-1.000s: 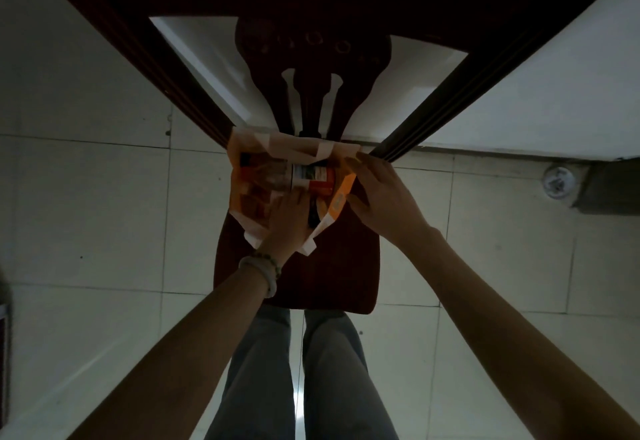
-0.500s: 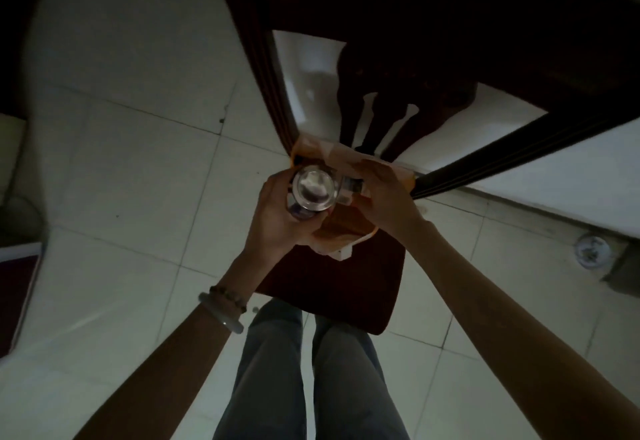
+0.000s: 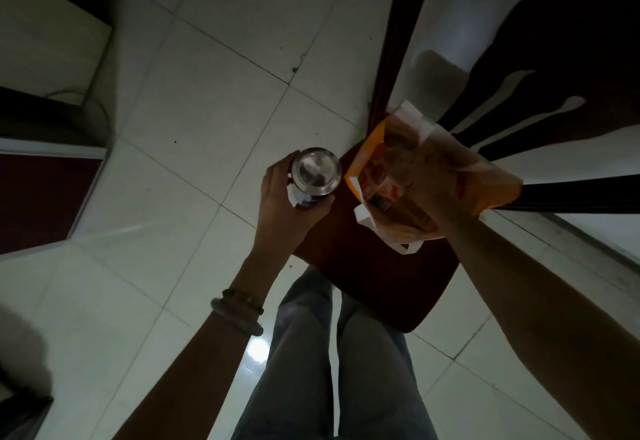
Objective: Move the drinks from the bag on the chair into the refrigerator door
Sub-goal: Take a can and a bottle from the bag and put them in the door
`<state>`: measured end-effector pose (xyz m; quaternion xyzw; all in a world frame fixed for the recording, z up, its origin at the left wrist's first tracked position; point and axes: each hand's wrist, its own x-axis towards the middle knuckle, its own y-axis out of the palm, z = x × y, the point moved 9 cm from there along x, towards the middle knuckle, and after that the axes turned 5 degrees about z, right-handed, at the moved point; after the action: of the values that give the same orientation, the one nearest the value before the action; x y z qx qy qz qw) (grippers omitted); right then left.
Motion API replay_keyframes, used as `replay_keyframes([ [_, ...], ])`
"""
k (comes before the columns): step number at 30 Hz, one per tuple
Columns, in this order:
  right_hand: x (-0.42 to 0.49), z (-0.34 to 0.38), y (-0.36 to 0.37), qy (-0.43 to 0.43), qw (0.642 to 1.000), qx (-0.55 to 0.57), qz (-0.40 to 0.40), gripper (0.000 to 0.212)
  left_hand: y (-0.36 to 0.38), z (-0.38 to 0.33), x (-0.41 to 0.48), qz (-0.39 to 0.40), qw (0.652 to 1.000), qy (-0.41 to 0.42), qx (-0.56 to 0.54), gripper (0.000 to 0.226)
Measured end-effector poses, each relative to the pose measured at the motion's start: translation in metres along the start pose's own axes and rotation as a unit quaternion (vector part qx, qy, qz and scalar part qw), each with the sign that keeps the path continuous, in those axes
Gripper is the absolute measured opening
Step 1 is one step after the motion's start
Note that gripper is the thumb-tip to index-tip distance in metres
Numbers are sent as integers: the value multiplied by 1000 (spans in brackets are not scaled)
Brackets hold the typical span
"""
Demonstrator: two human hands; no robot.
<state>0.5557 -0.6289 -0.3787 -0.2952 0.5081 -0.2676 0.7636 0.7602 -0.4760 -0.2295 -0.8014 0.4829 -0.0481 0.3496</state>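
Can (image 3: 316, 172) sits upright in the left hand (image 3: 282, 211), fingers wrapped round it, held clear of the bag (image 3: 460, 180) beside the chair (image 3: 381, 280). Right hand (image 3: 427, 194) pinches the bag's mouth. Carrying step, I judge: next, turn to the refrigerator, not in view, keeping the can level.

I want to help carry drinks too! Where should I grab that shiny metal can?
Wrap fingers around the round side of the shiny metal can, as the left hand does, coming from the left. Its smooth, flat end offers no hold, and the orange paper bag crowds its right.
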Motion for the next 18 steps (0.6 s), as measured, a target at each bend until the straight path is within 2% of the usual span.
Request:
replay_keyframes([
  [2,-4,4,-6,-6,999,-31,-32,35,0,2,-7,0,1000,-12,-12,71],
  [5,-12,8,-10,-34,998,-55,-19,29,-2,-5,-13,1,999,-14,-33,71],
  [7,-28,12,-20,-51,998,-31,-8,35,-6,-11,-16,-3,998,-27,-54,71],
  [10,-61,23,-54,-72,996,33,-41,50,-10,-22,-17,-3,997,-30,-72,70],
  [13,-101,42,-102,-105,984,98,-101,52,-17,-41,-18,-5,997,-15,-74,69],
  [16,-132,66,-138,-125,979,113,-112,58,-33,-57,-19,-19,993,-19,-116,70],
  [18,-153,84,-162,-131,976,126,-117,55,-47,-66,-20,-24,990,-9,-140,69],
])
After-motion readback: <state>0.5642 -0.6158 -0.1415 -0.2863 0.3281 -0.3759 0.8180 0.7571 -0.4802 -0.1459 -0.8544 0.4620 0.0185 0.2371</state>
